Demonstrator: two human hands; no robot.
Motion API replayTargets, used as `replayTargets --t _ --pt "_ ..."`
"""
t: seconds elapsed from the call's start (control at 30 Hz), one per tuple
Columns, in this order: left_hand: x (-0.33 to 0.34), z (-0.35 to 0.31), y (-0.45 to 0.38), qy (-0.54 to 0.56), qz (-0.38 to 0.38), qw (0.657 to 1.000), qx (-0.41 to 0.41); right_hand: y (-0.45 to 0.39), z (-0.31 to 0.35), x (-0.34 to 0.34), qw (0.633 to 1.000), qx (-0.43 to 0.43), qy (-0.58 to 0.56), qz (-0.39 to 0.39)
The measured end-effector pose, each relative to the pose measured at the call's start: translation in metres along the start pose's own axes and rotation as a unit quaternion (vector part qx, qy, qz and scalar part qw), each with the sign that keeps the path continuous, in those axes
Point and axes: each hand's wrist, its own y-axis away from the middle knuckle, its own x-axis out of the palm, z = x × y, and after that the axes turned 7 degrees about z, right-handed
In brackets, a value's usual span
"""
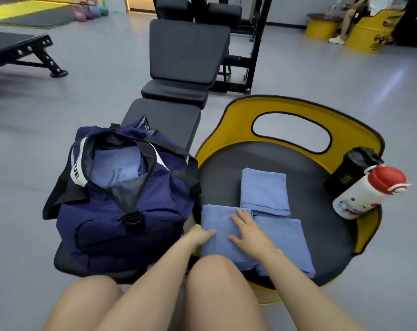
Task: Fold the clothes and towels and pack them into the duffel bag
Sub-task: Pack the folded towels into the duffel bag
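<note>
Resting flat on a folded blue towel (pixel 223 235) at six o'clock on the round seat (pixel 322 225): right hand (pixel 248 231) with fingers spread, left hand (pixel 201 235) touching its left edge. Its long axis runs toward twelve. The open duffel bag (pixel 121 211) sits at nine o'clock, nearer the left hand.

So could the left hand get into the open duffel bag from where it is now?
Probably yes. The left hand rests at the near towel's left edge, right beside the duffel bag, whose mouth gapes open upward with nothing across it.
</note>
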Motion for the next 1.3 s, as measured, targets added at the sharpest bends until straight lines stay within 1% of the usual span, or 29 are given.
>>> replayTargets --t 0.1,0.17,0.3,0.37,0.43,0.5,0.6,0.63,0.67,0.73,0.8,0.83,0.87,0.97,1.07,1.17,1.3 --pt "0.001 -0.004 -0.001 0.115 0.003 0.993 0.002 -0.002 0.0 0.002 1.0 -0.001 -0.016 -0.004" --pt "0.002 -0.009 0.004 0.139 0.003 0.99 0.025 -0.001 0.001 0.001 0.999 -0.006 -0.029 -0.011" --pt "-0.004 -0.025 0.019 0.052 -0.058 0.993 0.091 0.002 -0.001 -0.002 0.994 -0.015 -0.094 -0.045" --pt "-0.009 -0.034 0.031 0.041 -0.075 0.989 0.125 0.004 -0.003 -0.004 0.982 -0.025 -0.17 -0.072" --pt "-0.013 -0.043 0.042 0.047 -0.078 0.984 0.156 0.006 -0.004 -0.005 0.959 -0.04 -0.261 -0.108" --pt "-0.016 -0.052 0.052 0.07 -0.074 0.979 0.179 0.008 -0.004 -0.007 0.923 -0.048 -0.347 -0.161" --pt "-0.02 -0.068 0.063 0.117 -0.061 0.971 0.2 0.009 0.001 -0.019 0.842 -0.028 -0.489 -0.225" --pt "-0.023 -0.074 0.066 0.143 -0.054 0.967 0.204 0.01 0.002 -0.025 0.812 -0.012 -0.54 -0.222" --pt "-0.025 -0.079 0.069 0.173 -0.044 0.962 0.205 0.011 0.003 -0.031 0.777 0.003 -0.597 -0.2" --pt "-0.028 -0.088 0.07 0.231 -0.013 0.951 0.205 0.01 -0.001 -0.039 0.705 0.012 -0.697 -0.13" --pt "-0.029 -0.095 0.066 0.257 0.008 0.946 0.198 0.011 -0.005 -0.048 0.661 -0.006 -0.746 -0.082" --pt "-0.028 -0.098 0.063 0.261 0.012 0.945 0.195 0.01 -0.008 -0.052 0.652 -0.009 -0.753 -0.083" --pt "-0.027 -0.102 0.058 0.262 0.013 0.946 0.192 0.009 -0.011 -0.057 0.652 -0.002 -0.753 -0.096" --pt "-0.018 -0.114 0.041 0.259 0.015 0.949 0.181 0.003 -0.028 -0.068 0.671 0.044 -0.724 -0.156" --pt "-0.006 -0.126 0.024 0.239 0.01 0.956 0.169 -0.004 -0.047 -0.075 0.685 0.081 -0.699 -0.19" --pt "0.007 -0.135 0.008 0.231 0.013 0.96 0.161 -0.007 -0.061 -0.08 0.702 0.091 -0.674 -0.212" --pt "0.02 -0.142 -0.01 0.236 0.027 0.96 0.15 -0.012 -0.077 -0.084 0.715 0.101 -0.648 -0.242"
